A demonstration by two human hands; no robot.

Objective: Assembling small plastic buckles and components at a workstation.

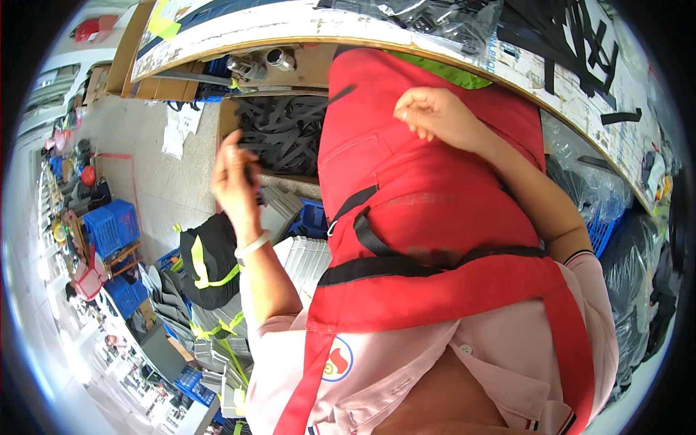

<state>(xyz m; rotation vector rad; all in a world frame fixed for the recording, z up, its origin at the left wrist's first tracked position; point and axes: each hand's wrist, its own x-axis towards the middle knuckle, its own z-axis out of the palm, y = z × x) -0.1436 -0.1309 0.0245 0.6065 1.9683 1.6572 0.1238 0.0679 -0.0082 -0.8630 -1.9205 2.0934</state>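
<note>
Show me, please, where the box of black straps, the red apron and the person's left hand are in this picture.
box of black straps (279, 130), head view, on the heap of straps inside it.
red apron (428, 196), head view, on its broad middle panel.
left hand (233, 177), head view, on the back of the hand.

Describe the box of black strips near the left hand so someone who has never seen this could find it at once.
Start at the long workbench edge curving across the top. Just beneath it, between the raised left hand and the red apron, sits an open cardboard box. Unlike the blue crates further left, it is brown and heaped with tangled black strips.
</note>
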